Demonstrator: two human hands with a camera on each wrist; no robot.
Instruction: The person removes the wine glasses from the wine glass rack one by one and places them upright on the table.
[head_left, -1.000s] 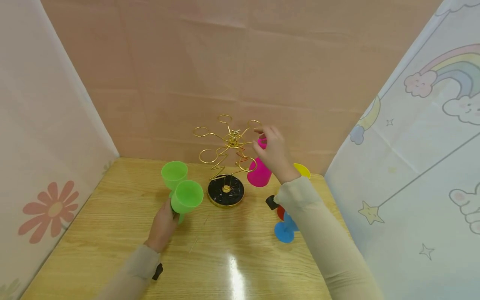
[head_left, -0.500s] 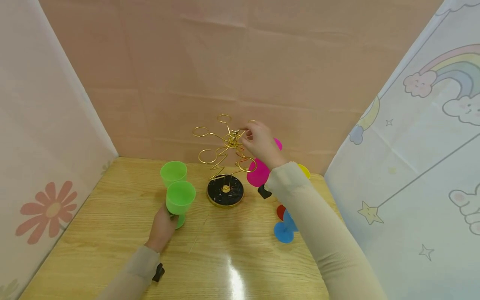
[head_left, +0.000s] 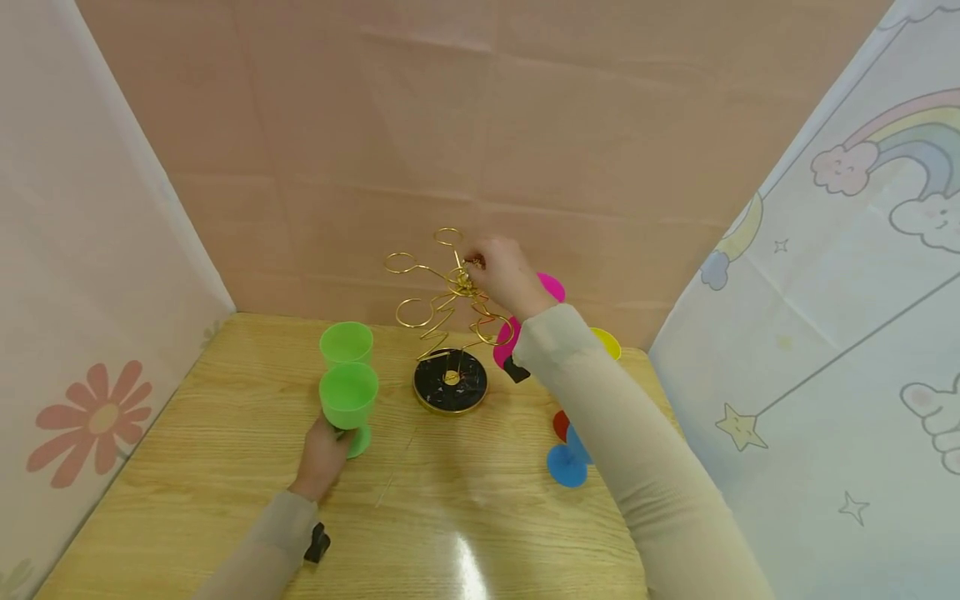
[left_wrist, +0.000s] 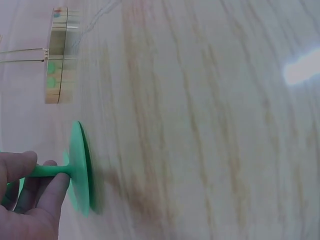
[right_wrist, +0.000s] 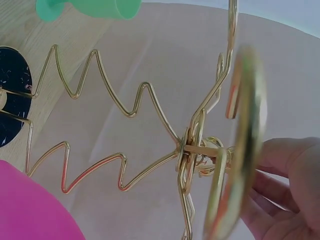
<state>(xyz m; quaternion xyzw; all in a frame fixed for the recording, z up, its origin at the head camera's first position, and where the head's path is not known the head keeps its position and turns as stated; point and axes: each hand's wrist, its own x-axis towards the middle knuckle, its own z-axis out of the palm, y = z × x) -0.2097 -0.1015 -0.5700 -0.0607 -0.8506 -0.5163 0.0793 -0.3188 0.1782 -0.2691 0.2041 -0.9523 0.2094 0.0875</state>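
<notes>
My left hand [head_left: 322, 458] holds a light green goblet [head_left: 349, 396] by its stem, bowl upward; its round foot [left_wrist: 79, 170] is right at the table surface in the left wrist view. Just behind it stands a second green goblet [head_left: 345, 340]. A gold wire rack with ring-ended arms and zigzag uprights rises from a round black base [head_left: 450, 385]. My right hand [head_left: 506, 271] pinches the small gold ornament [right_wrist: 215, 155] at the rack's top, its fingertips partly covering it. Behind the right forearm is upturned magenta goblet ware [head_left: 507, 343], partly hidden.
A blue goblet [head_left: 567, 465], a red piece [head_left: 561, 425] and a yellow one [head_left: 606, 342] are partly hidden by the right sleeve. Printed cloths surround the wooden table [head_left: 420, 533] on three sides.
My right hand has moved left from beside the rack to the ornament on top. The green goblet in my left hand has shifted left, in front of the other one.
</notes>
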